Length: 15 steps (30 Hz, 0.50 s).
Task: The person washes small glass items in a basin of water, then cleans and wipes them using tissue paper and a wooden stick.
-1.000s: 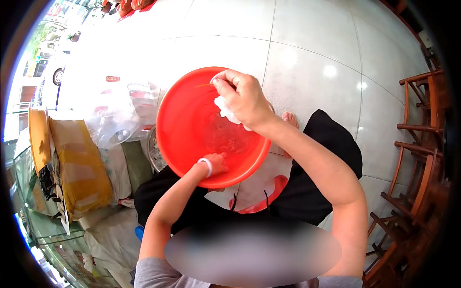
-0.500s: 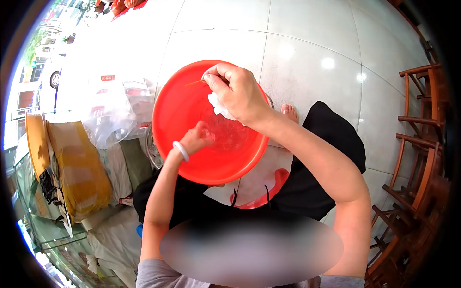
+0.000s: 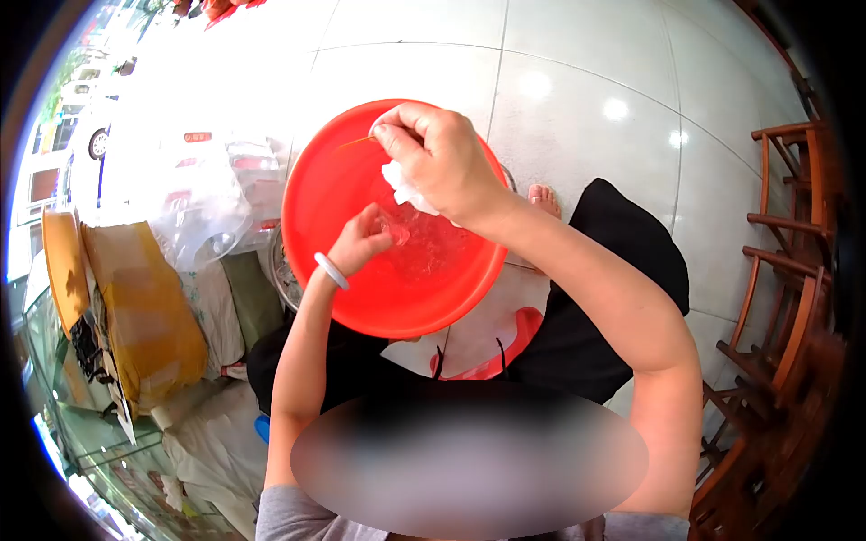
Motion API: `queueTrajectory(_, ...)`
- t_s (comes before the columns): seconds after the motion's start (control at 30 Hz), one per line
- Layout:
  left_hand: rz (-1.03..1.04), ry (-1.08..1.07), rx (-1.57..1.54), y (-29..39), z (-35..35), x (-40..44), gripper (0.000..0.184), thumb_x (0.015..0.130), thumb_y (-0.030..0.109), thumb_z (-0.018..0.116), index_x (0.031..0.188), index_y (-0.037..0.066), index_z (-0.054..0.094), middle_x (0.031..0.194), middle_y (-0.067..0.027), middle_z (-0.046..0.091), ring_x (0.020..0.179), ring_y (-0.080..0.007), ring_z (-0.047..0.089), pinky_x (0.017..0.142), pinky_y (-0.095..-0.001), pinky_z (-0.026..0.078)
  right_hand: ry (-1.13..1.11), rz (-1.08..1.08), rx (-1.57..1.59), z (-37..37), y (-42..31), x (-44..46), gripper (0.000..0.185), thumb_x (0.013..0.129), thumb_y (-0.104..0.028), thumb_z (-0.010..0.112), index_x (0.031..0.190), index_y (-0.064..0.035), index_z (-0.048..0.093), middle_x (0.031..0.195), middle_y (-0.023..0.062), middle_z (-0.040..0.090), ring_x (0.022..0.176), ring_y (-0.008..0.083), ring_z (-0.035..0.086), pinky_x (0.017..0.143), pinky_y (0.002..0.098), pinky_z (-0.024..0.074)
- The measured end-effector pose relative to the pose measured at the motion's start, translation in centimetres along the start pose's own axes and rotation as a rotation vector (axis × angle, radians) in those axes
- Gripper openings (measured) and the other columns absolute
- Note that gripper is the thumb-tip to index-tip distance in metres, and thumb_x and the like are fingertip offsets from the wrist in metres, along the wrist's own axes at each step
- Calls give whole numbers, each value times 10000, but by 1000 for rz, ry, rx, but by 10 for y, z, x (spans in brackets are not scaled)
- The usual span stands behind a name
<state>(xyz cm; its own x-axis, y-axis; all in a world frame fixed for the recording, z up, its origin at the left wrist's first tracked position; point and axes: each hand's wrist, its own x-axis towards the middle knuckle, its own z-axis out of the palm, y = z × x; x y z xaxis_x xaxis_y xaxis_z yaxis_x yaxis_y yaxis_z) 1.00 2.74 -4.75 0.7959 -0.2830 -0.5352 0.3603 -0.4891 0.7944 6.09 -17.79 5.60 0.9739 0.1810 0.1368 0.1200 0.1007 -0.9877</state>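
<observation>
A large red basin (image 3: 338, 293) stands on the floor between my legs, with clear, glistening contents at its bottom. Over its upper right part, my right hand (image 3: 442, 158) pinches a thin orange-brown stick (image 3: 355, 142) between thumb and forefinger. Its other fingers curl round a crumpled white tissue (image 3: 402, 187). Lower in the basin is my left hand (image 3: 363, 240), a pale bracelet on its wrist. Its fingers are closed on a small, clear, shiny thing (image 3: 397, 233) that I cannot identify.
Clear plastic bags (image 3: 200, 203) lie left of the basin, beside a metal bowl (image 3: 287, 275) partly hidden by it. A yellow taped package (image 3: 149, 311) stands farther left. Wooden chairs (image 3: 789, 225) line the right side. A red stool (image 3: 523, 338) shows between my legs.
My left hand has risen from the basin's bottom and moved up and left, with a clear thing now in its fingers. My right hand still holds the stick and tissue, slightly higher in view.
</observation>
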Motion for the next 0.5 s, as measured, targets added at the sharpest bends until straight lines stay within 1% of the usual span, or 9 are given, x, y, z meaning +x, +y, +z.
queueTrajectory(0.03, -41, -26, -142, 17, -4, -4, 218, 743, 159, 564, 905, 31, 496, 735, -72, 592, 657, -91, 506, 584, -266, 424, -16, 0, 4, 2, 1, 0, 207, 865, -99, 484, 736, 50, 546, 555, 141, 555, 491, 192, 577, 460, 293, 444)
queueTrajectory(0.07, -101, -74, -315, -3, -11, 5, 306, 731, 210, 596, 970, 43, 503, 772, -114, 617, 704, -164, 578, 617, -295, 452, -31, 53, 30, 4, 1, 0, 208, 866, -97, 484, 729, 48, 540, 548, 134, 548, 487, 186, 573, 458, 291, 442)
queueTrajectory(0.1, -95, -65, -312, -23, -3, 9, 306, 731, 210, 596, 970, 43, 503, 772, -114, 617, 704, -164, 578, 617, -295, 452, -42, 102, 56, 5, 0, 1, 209, 867, -94, 484, 722, 46, 534, 541, 127, 541, 482, 180, 568, 456, 289, 441)
queueTrajectory(0.17, -123, -5, 1229, -56, 21, 19, 437, 717, 294, 632, 1058, 58, 496, 822, -173, 629, 796, -292, 617, 676, -366, 482, -54, 141, 58, 4, -7, 0, 221, 869, -93, 484, 699, 46, 515, 527, 115, 528, 480, 173, 565, 453, 291, 440)
queueTrajectory(0.2, -139, -43, 993, -62, 18, 20, 513, 688, 342, 667, 1084, 71, 488, 847, -223, 620, 861, -387, 591, 730, -442, 480, -24, 94, 17, 3, -4, 0, 223, 869, -93, 485, 696, 46, 511, 527, 114, 527, 477, 172, 561, 452, 293, 438)
queueTrajectory(0.33, -56, 134, 559, -36, 5, 8, 536, 674, 351, 676, 1077, 52, 487, 855, -213, 617, 868, -383, 581, 765, -455, 458, -5, 84, -27, -5, -3, -7, 198, 858, -92, 496, 722, 49, 527, 536, 123, 534, 469, 171, 555, 445, 297, 426)
queueTrajectory(0.37, -62, 141, 552, -21, -1, 3, 536, 674, 351, 676, 1077, 52, 487, 855, -213, 617, 868, -383, 581, 765, -455, 458, -11, 64, -69, -5, 0, -6, 189, 854, -92, 498, 734, 48, 536, 538, 123, 536, 465, 170, 556, 440, 296, 423)
queueTrajectory(0.4, -80, 117, 590, -12, -8, -2, 526, 675, 340, 675, 1069, 46, 487, 860, -208, 615, 868, -379, 580, 763, -452, 457, -61, 133, -93, -6, 3, -8, 201, 872, -150, 521, 848, 33, 601, 599, 20, 540, 512, 53, 451, 479, 218, 380)
queueTrajectory(0.5, -6, 127, 698, -13, -26, -18, 387, 684, 271, 656, 943, 23, 509, 768, -177, 609, 741, -332, 598, 648, -409, 458, -133, 241, -86, -5, 23, -2, 191, 870, -141, 517, 844, 30, 599, 588, 19, 529, 485, 59, 458, 453, 222, 375)
